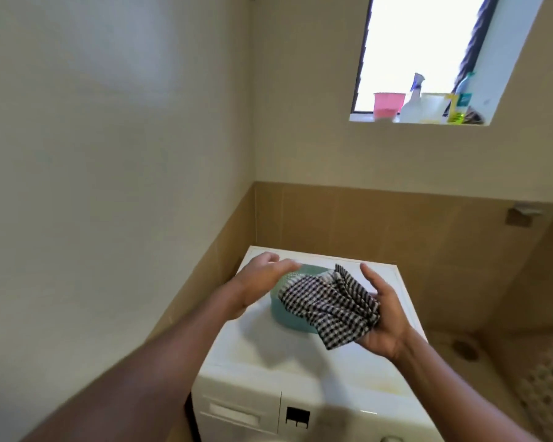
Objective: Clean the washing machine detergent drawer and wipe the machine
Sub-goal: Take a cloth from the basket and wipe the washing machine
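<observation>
Both hands hovered above the white washing machine (304, 365) in the corner. Her right hand (382, 317) held a bunched checkered cloth (331, 306), fingers loosely curled around it; the left hand (259, 282) was empty, fingers straight and together, over a teal basin (283, 317). Its detergent drawer (237, 413) sat closed.

light source: daylight from the window (428, 55), upper right, blown out to white
brightness: walls evenly lit, moderately bright
shadows: soft grey ones on the washing machine (300, 355) top under the hands
blur: left hand (262, 282) smeared by motion; sill bottles soft
distortion: wide-angle bend, walls lean at edges
sharpness: overall soft, compressed
</observation>
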Demonstrator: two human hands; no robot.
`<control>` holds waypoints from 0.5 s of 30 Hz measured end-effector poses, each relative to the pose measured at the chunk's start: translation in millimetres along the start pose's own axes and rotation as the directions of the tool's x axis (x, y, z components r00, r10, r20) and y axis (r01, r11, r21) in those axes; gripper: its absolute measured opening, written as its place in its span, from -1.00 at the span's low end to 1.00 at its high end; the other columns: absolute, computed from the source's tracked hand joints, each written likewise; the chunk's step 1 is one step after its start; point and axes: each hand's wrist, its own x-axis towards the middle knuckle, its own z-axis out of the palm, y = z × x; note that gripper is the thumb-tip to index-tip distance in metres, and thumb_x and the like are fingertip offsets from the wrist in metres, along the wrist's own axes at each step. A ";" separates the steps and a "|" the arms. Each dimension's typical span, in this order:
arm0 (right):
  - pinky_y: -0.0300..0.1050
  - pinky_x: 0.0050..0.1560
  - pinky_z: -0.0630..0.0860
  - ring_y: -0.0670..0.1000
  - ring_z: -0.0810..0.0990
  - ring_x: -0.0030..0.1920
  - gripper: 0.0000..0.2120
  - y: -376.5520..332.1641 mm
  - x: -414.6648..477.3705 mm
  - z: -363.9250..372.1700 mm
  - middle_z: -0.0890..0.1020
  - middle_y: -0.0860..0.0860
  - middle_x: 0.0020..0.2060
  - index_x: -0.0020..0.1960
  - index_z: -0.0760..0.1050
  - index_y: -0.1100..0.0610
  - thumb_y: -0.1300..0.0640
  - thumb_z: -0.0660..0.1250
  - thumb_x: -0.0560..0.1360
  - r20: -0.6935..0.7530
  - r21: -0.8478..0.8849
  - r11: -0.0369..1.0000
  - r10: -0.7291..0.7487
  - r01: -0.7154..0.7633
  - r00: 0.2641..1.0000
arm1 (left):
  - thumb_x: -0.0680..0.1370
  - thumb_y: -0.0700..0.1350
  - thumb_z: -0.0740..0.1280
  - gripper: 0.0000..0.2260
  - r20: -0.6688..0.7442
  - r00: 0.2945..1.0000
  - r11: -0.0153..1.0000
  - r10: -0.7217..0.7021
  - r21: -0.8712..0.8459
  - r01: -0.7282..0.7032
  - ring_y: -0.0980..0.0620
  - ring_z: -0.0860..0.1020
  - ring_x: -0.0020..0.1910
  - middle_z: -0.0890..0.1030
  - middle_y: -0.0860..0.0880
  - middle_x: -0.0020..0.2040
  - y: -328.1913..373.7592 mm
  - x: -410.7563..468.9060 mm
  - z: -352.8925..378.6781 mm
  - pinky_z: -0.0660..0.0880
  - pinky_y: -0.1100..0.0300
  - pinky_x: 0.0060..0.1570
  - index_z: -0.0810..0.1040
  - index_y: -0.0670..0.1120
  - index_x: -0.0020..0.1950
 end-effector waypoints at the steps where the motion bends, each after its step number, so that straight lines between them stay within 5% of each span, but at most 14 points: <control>1: 0.24 0.27 0.50 0.33 0.59 0.19 -0.27 0.7 -3.3 -2.6 0.54 0.37 0.25 0.29 0.52 0.39 -0.28 0.18 0.55 0.055 0.054 0.999 0.000 -0.003 0.998 | 0.44 0.28 0.39 -0.38 0.060 0.998 0.999 -0.030 0.042 0.028 -0.04 0.52 0.27 0.56 -0.03 0.28 7.7 4.0 1.2 0.46 -0.07 0.31 0.48 -0.07 0.36; 7: 0.24 0.49 0.19 0.35 0.38 0.42 -0.07 -14.0 -0.3 -3.6 0.36 0.40 0.41 0.44 0.36 0.38 -0.44 0.10 0.51 0.259 0.189 0.982 -0.059 0.009 0.964 | 0.49 -0.13 0.51 -0.61 0.449 0.874 0.978 -0.189 0.002 0.210 -0.13 0.67 0.10 0.70 -0.21 0.14 22.3 41.2 11.6 0.57 -0.10 0.22 0.56 -0.28 0.25; 12: 0.23 0.56 -0.03 0.35 0.36 0.43 -0.03 -36.9 20.5 -6.6 0.32 0.39 0.44 0.48 0.30 0.35 -0.47 0.12 0.49 0.231 0.075 0.996 0.028 -0.047 0.972 | 0.36 -0.20 0.62 -0.63 0.400 0.903 0.987 -0.156 0.027 0.159 -0.18 0.71 0.05 0.73 -0.23 0.02 17.3 85.4 21.4 0.59 -0.17 0.19 0.59 -0.23 0.09; 15: 0.22 0.56 0.04 0.32 0.37 0.40 -0.17 -56.4 38.9 -14.9 0.35 0.38 0.43 0.50 0.27 0.34 -0.33 0.21 0.55 0.112 -0.047 0.997 0.073 -0.068 0.991 | 0.35 -0.13 0.63 -0.56 0.364 0.926 0.995 -0.101 0.018 0.102 -0.14 0.73 -0.02 0.73 -0.22 0.00 17.1 113.3 18.3 0.67 -0.06 0.02 0.58 -0.27 0.12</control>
